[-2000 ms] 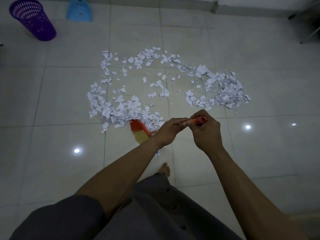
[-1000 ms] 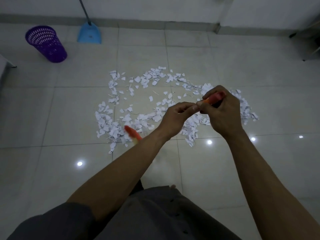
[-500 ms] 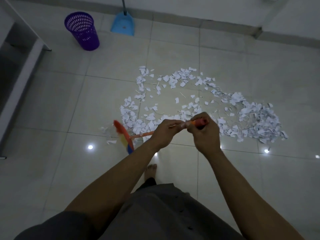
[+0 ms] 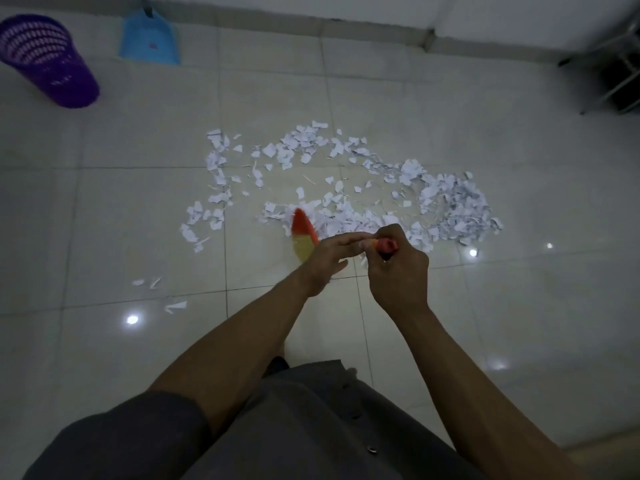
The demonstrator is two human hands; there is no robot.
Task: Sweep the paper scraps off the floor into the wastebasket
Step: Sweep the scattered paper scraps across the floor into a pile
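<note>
Both hands are on the broom [image 4: 304, 235]. Your right hand [image 4: 398, 275] is fisted round the red top end of the handle. Your left hand [image 4: 330, 259] sits just beside it, lower on the shaft, fingers closed over it. The hands are nearly touching, so it's a short lever.

Key relation: the broom's head is just beyond and left of the left hand, at the near edge of the paper scraps [image 4: 346, 206]. The handle axis runs from the right fist through the left hand, then forward-left and down to the head, heavily foreshortened. The left hand is nearer the head and, I'd judge, steers the stroke. The right acts as pivot.

The scraps lie ahead of the grip in a broad ring, densest ahead-right. The wastebasket [image 4: 45, 60] is well apart, far ahead-left, with the dustpan [image 4: 150, 38] to its right. So the pile has to travel ahead-left, and most of it sits on the far side of the grip from the basket. A few stray scraps [image 4: 175, 306] lie left of the grip, nearer you than the pile.

Versus half a second ago: the head was out wide left of the grip with a long run of shaft showing. Now it's tucked in close ahead of the left hand, against the pile. Grip unchanged.
</note>
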